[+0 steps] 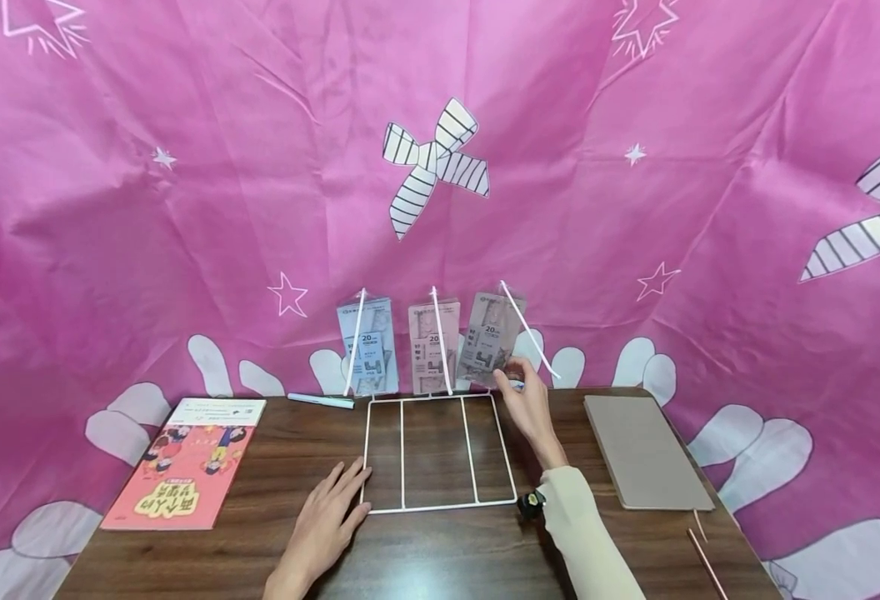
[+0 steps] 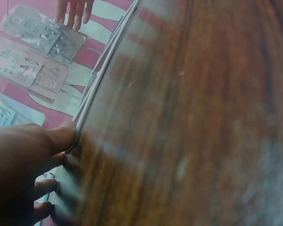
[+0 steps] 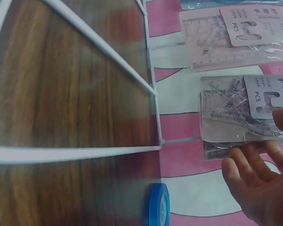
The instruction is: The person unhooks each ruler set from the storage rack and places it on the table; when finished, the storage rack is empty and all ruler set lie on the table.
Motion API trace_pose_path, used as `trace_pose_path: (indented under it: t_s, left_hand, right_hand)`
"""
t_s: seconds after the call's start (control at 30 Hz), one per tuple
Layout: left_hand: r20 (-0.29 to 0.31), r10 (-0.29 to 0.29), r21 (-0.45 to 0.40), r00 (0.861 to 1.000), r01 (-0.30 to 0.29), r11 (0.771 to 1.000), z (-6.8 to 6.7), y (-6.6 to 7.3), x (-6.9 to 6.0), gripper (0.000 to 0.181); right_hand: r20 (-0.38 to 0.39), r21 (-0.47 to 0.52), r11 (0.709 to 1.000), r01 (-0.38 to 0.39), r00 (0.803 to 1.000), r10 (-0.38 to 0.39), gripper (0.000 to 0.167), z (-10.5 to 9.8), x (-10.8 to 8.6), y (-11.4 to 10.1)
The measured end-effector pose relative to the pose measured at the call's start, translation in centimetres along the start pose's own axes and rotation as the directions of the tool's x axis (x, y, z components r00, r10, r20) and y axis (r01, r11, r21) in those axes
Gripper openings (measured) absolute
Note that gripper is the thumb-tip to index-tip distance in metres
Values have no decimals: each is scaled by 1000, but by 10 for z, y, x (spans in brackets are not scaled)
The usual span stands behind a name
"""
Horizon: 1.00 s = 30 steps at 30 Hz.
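Observation:
A white wire rack (image 1: 440, 507) rests on the table, with three prongs rising at its back. From the prongs hang clear packets of ruler sets: a blue packet (image 1: 367, 350), a pink packet (image 1: 434, 346) and a grey packet (image 1: 489, 333), which tilts. My right hand (image 1: 526, 404) holds the grey packet's lower right corner; in the right wrist view its thumb lies at the front and its fingers (image 3: 240, 162) at the lower edge. My left hand (image 1: 325, 517) lies flat on the table, fingertips touching the rack's left side.
A pink book (image 1: 185, 467) lies at the left and a grey-brown notebook (image 1: 646, 450) at the right, with a copper-coloured pen (image 1: 707, 565) nearer me. A light blue pen (image 1: 320, 401) lies left of the rack. Behind it, near the right corner, is a blue tape roll (image 3: 159, 207).

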State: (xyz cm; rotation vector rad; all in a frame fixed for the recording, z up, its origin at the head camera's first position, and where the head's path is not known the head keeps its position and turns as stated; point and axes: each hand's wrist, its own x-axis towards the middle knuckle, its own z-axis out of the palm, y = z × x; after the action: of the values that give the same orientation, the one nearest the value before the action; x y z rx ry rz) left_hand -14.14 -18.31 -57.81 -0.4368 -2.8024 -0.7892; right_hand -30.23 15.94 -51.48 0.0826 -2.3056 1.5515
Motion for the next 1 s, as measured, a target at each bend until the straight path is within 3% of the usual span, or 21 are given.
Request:
trace_pose_path:
  t_s: [0.47,0.6,0.87,1.0]
  left_hand:
    - [16,-15,-11,1000,15,1000,0,-1,0,48]
    - [6,-10,-15,1000,10,1000,0,-2,0,48]
    - [18,-15,-21,1000,15,1000,-1,-1,0,48]
    - [20,-19,-27,1000,20,999,-1,-2,0,49]
  right_hand:
    - [-83,128,990,61,995,-51,8,5,2,1]
    - [-90,140,988,61,995,-49,7,0,-7,-2]
    - [-42,137,989,56,998,-51,10,-22,-37,-41]
    - [-36,113,992,61,998,-57,10,-30,-48,-48]
